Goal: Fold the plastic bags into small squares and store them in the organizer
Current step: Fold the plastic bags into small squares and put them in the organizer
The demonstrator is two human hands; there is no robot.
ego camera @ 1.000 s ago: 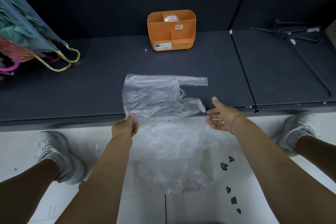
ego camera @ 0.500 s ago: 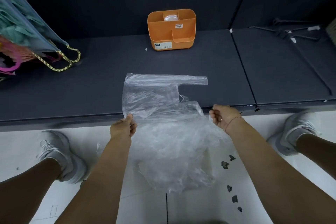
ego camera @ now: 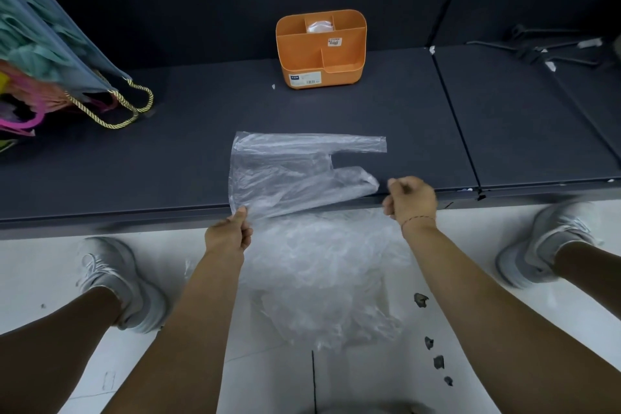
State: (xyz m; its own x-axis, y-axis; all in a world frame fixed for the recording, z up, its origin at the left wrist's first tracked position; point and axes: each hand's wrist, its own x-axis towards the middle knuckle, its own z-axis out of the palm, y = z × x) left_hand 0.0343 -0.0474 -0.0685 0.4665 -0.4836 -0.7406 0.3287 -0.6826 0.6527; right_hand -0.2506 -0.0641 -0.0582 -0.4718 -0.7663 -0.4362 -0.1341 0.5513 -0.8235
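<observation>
Bag: plastic bag (ego camera: pixel 285 171), unfolded, flat on shelf (ego camera: pixel 134 161), centre.
Left hand (ego camera: pixel 228 235): fingers (ego camera: pixel 241 216) pinch its lower-left corner.
Right hand (ego camera: pixel 411 200): fingers (ego camera: pixel 395 185) curled beside handle (ego camera: pixel 356 181); grip unclear.
Progress: early; organizer (ego camera: pixel 302 54), upper centre, nearly empty; pile (ego camera: pixel 319 279) waits.

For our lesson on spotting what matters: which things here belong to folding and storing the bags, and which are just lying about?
Belong: plastic bag on the shelf, its corner pinched by the left hand; crumpled bags on the floor; orange organizer.
Lying about: gift bag with rope handles; black hooks; dark chips on the floor.
</observation>
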